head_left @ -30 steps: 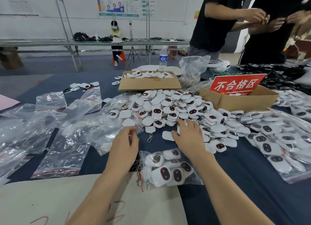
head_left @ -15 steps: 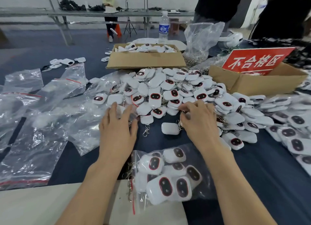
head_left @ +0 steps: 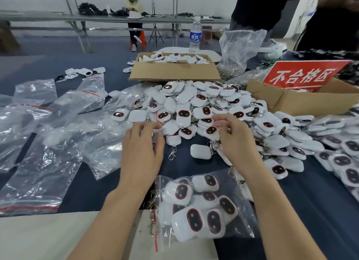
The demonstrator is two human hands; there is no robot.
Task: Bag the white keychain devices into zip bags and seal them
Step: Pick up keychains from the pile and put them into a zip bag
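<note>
At the pile [head_left: 194, 104], left hand [head_left: 143, 143], fingers spread loose, and right hand [head_left: 233, 139], fingers curled, grip unclear, likely gather devices [head_left: 183, 115] for the bag [head_left: 204, 207] by the desk's [head_left: 291, 211] near edge.

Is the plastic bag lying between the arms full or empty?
Full: the zip bag is packed with white keychain devices showing through the clear plastic. Whether its red-striped mouth is sealed, I cannot tell.

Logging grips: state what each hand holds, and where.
Left hand holds nothing. Right hand curls its fingers over the keychain pile; any grip cannot be told.
</note>
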